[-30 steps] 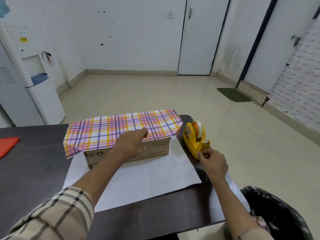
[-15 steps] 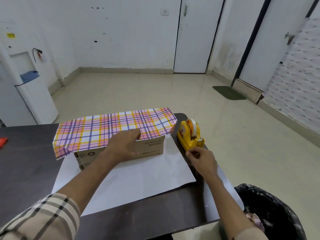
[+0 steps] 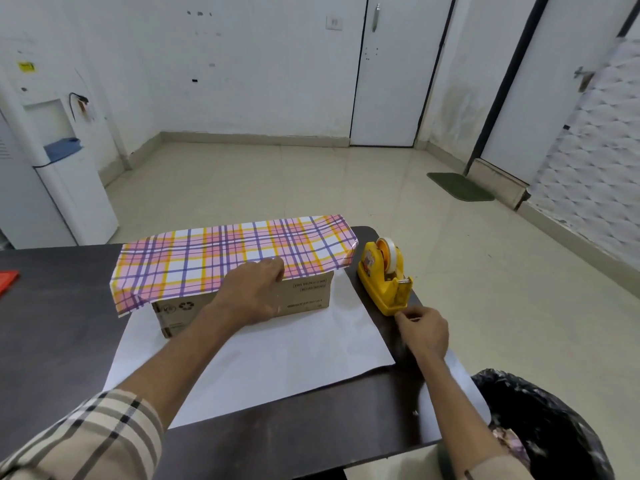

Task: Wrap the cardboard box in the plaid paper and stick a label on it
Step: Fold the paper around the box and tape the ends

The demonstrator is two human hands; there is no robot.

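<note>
On dark counter point(image 3: 52, 341), left grip point(image 3: 252, 296) flat, pressing plaid paper point(image 3: 214, 265) onto cardboard box point(image 3: 304, 297), right grip point(image 3: 424, 329) pinching tape point(image 3: 391, 254) end just before yellow dispenser point(image 3: 377, 289).

This looks like a plain office or back room rather than a home. The scuffed white painted walls point(image 3: 242, 81) meet a glossy beige tiled floor point(image 3: 277, 181), and a tall white water dispenser with a blue drip tray point(image 3: 65, 188) stands at the left. A dark brown wooden table point(image 3: 52, 323) carries a yellow plastic desktop tape dispenser point(image 3: 381, 278) (a desk tool), with a black-bagged waste bin point(image 3: 540, 420) just beside it. A white flush door point(image 3: 388, 81) and a dark green doormat point(image 3: 459, 186) lie beyond.
</note>
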